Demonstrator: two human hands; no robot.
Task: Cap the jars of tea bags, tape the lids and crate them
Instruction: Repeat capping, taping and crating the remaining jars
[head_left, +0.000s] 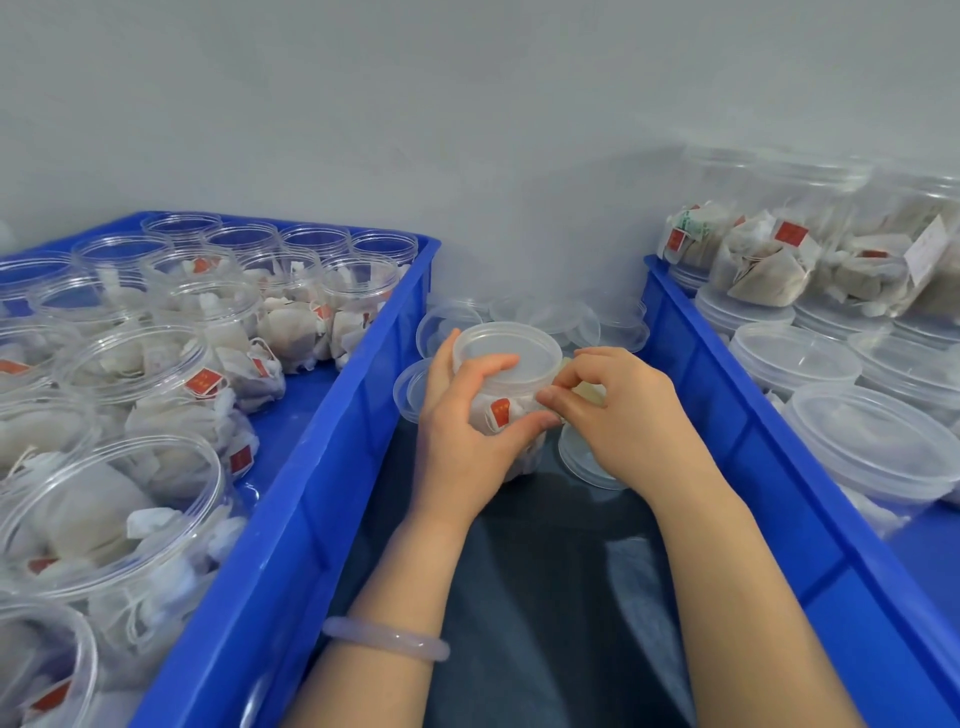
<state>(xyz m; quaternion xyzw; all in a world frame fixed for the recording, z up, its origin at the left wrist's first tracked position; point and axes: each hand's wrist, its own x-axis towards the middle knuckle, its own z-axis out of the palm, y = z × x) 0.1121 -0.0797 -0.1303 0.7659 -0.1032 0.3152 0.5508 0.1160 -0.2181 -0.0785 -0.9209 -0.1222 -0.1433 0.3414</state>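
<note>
A pale bracelet (387, 638) circles the left wrist above a dark cloth (545, 597). Farther out, between two blue crates, the left hand (457, 431) grips a capped jar of tea bags (501, 410), fingers curled over its lid. The right hand (628, 415) pinches at the jar's side; what it pinches I cannot tell. Loose lids (561, 319) lie beyond. Open jars (130, 364) fill the left crate (291, 519), and capped jars (795, 358) fill the right crate (727, 415).

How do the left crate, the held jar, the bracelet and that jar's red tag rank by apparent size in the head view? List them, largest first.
1. left crate
2. held jar and bracelet: similar width, bracelet nearer the camera, so unranked
3. red tag
</note>
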